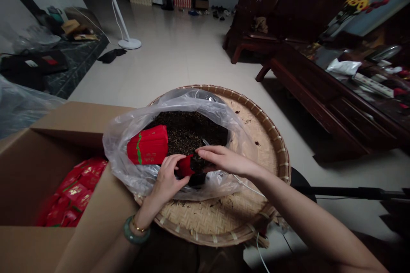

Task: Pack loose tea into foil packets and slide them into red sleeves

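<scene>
Pouch opens rightward, long axis hidden, held by curled left fingers; right fingers nearly straight, grip unclear.

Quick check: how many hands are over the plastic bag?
2: the left hand holds a small red pouch; the right hand is at the pouch's right. No others show.

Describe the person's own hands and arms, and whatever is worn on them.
The left hand has a thick, rounded green bangle and a thin gold-coloured bracelet at its wrist. The right hand shows no jewellery at the wrist. Neither wears a glove, and no sleeves show.
</scene>
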Motion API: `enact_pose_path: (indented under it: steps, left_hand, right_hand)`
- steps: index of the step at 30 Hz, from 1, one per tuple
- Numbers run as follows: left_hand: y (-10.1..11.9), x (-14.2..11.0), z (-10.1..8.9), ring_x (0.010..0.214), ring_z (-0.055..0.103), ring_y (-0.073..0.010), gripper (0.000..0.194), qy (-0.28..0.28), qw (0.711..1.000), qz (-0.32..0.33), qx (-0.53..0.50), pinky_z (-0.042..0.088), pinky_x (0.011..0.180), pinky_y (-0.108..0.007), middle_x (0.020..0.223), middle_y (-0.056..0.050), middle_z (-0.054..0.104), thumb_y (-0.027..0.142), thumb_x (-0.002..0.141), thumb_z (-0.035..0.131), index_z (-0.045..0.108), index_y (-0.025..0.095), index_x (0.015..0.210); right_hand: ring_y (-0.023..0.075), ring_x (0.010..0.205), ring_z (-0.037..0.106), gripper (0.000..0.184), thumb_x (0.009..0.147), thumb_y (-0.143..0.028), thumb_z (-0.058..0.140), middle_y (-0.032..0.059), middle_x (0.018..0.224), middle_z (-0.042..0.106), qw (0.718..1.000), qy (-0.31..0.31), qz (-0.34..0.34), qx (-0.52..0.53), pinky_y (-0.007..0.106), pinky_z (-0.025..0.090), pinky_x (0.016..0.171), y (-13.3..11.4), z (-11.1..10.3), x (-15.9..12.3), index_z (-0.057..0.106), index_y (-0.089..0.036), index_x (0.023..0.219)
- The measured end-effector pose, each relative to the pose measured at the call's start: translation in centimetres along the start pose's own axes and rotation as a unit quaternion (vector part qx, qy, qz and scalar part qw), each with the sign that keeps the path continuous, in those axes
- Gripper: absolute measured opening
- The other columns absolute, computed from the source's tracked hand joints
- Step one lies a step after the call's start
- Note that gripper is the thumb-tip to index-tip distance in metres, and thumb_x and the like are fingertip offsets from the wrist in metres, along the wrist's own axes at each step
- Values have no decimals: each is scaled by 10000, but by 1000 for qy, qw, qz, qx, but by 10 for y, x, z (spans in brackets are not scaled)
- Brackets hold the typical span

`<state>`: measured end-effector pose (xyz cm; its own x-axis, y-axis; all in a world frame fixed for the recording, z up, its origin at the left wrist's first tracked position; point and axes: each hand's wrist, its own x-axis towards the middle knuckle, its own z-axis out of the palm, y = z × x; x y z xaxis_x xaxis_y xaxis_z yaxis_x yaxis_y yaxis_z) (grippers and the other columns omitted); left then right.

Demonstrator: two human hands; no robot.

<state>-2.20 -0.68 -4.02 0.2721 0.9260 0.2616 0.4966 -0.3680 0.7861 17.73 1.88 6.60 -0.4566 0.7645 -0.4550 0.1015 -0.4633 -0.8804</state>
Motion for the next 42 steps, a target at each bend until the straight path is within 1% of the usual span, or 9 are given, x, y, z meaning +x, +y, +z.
enact_pose_path:
  steps: [7,15,22,26,29,32,35,37,42]
  left_hand:
    - [-2,1,2,987,555,-230,455,4,1000,0,3,552,685,-330,1101,-81,558,149,680,647,509,222,1108]
    - [-5,-1,5,970,563,-216,473,13,1000,-11,3,564,688,-332,1107,-73,561,152,674,644,498,221,1119]
    - [-3,-1,4,1001,561,-219,518,11,1000,-11,-5,575,709,-337,1135,-81,548,165,675,644,476,224,1162]
    - [1,-1,2,996,567,-209,519,21,1000,-10,-12,579,717,-325,1131,-79,544,181,700,651,471,220,1185]
    - [4,-2,1,985,578,-203,501,45,999,-6,-19,583,727,-320,1126,-76,541,216,725,660,477,221,1191]
    - [7,-2,0,1022,569,-215,504,41,999,5,-17,580,743,-325,1139,-78,534,200,725,658,476,230,1195]
    - [8,-3,0,1037,557,-219,495,41,999,10,-13,572,765,-332,1138,-82,532,152,719,642,481,224,1180]
    - [7,-3,0,1026,556,-218,479,37,999,15,-8,568,771,-338,1124,-82,533,130,711,634,488,216,1159]
    - [4,-4,3,994,556,-220,445,43,999,28,13,560,773,-349,1086,-88,535,156,728,633,487,199,1146]
  right_hand:
    - [144,911,579,327,804,-433,606,29,1020,614,1000,4,-13,-15,265,532,782,4,5,-3,664,-195,1022]
    - [186,1057,553,394,840,-417,576,47,1185,596,994,-9,-87,-70,382,449,942,-6,17,-18,581,-244,1195]
    - [169,1186,479,321,806,-421,622,26,1197,562,987,-3,-58,151,370,384,1013,1,18,-15,616,-240,1071]
    - [200,1203,467,326,795,-431,633,51,1194,565,981,0,-76,179,403,392,997,3,16,-16,622,-229,1051]
    - [197,1153,499,291,829,-416,581,54,1157,573,983,57,-127,122,401,422,968,10,13,-16,612,-228,1049]
    - [189,1048,542,283,835,-347,560,61,1125,572,981,120,-150,-36,385,457,911,26,12,-11,589,-217,1085]
    - [185,958,566,456,764,-285,635,92,1182,544,963,117,-169,-175,358,487,836,44,16,-4,523,-204,1199]
    - [170,873,583,547,710,-242,683,100,1172,549,952,121,-187,-210,320,507,744,52,21,0,500,-200,1224]
    - [115,687,580,374,716,-109,613,28,893,615,934,173,-236,-204,248,499,626,57,31,7,585,-199,1077]
